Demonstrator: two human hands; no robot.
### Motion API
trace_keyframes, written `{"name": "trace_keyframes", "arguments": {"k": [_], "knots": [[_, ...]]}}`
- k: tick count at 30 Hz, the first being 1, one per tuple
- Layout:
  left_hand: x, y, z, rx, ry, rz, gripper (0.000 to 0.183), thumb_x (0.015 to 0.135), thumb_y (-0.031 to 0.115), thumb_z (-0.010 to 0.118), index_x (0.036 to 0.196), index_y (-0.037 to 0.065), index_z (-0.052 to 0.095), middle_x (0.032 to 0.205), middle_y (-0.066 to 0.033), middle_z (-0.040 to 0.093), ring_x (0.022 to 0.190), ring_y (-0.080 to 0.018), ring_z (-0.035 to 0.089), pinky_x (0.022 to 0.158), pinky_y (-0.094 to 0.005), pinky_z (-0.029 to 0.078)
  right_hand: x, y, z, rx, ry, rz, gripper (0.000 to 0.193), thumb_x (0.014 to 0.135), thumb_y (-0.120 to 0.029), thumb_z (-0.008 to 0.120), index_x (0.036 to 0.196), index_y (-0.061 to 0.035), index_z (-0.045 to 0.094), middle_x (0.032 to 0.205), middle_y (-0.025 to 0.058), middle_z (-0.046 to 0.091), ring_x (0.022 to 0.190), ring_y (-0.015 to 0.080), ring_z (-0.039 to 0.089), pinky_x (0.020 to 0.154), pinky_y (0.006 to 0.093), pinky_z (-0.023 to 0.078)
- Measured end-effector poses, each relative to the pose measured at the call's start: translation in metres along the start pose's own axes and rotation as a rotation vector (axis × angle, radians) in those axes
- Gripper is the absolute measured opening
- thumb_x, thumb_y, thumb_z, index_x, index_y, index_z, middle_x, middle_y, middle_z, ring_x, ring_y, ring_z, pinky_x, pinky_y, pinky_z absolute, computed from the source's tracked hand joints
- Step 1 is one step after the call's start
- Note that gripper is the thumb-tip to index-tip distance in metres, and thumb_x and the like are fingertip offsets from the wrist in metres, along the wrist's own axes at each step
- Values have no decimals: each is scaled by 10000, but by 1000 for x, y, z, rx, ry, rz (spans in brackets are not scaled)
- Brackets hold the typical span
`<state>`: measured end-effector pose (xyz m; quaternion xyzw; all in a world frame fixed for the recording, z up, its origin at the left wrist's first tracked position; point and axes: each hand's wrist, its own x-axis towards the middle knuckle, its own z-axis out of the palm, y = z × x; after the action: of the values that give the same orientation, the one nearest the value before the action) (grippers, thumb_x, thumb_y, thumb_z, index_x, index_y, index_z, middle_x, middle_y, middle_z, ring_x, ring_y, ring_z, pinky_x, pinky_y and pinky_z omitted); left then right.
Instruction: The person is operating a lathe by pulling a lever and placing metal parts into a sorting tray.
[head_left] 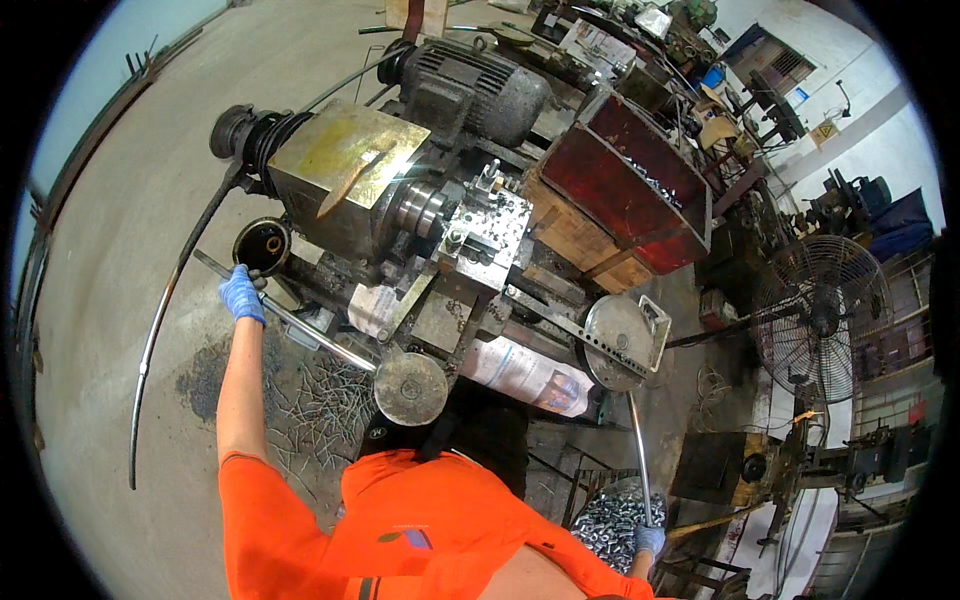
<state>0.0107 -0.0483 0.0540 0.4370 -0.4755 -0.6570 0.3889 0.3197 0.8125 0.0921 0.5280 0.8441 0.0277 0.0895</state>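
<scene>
My left hand [243, 295], in a blue knit glove, is closed round the outer part of a metal lever [325, 340]. That lever runs to a round steel hub [411, 390] at the front of a small lathe. At the lower right my right hand [650, 541], gloved alike, grips the end of a long shiny lever [640, 450]. Its upper end meets a large round disc [612, 340] on the machine. Between the two levers lie the tool slide [490, 240] and the chuck [420, 208]. Whether a workpiece sits in the chuck, I cannot make out.
An electric motor [480, 95] stands behind the headstock [340, 165]. Small metal parts lie in a red bin [625, 180] and fill a container [610, 525] by my right hand. Metal shavings [325, 405] cover the floor at left. A large fan [822, 310] stands right.
</scene>
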Motion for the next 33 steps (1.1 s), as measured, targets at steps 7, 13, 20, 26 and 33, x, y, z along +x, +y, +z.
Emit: {"name": "trace_keyframes", "arguments": {"k": [7,13,20,26,33], "knots": [[-7,5,3,-28,7,10,120,815,74,554,799,-44,544,594,-129,588,403,-182,539,366,-285,466,10,14,16,2,54,-29,380,628,-289,667,862,10,635,887,242,628,866,380,609,753,423,483],[3,-3,2,-48,-20,-14,122,816,87,555,814,-34,540,618,-135,603,417,-183,553,379,-284,471,20,28,32,6,91,-34,405,623,-301,681,867,18,629,873,250,626,852,396,605,755,430,481],[-4,2,5,-13,-5,-19,133,809,89,554,830,-43,567,608,-139,608,409,-193,558,378,-286,472,7,25,23,17,73,-11,406,621,-291,683,863,30,626,863,257,624,846,390,608,744,420,480],[-3,3,0,-9,-14,-5,134,807,86,555,842,-43,570,624,-147,617,408,-196,562,375,-289,472,-1,13,17,7,64,17,381,646,-269,651,855,48,621,853,263,621,847,387,610,741,424,477],[4,-3,-1,-26,-22,-2,139,817,87,548,858,-45,560,632,-151,618,420,-201,574,386,-294,495,2,20,26,-45,89,36,506,589,-428,751,866,-18,645,883,211,644,861,352,622,785,421,483]]}}
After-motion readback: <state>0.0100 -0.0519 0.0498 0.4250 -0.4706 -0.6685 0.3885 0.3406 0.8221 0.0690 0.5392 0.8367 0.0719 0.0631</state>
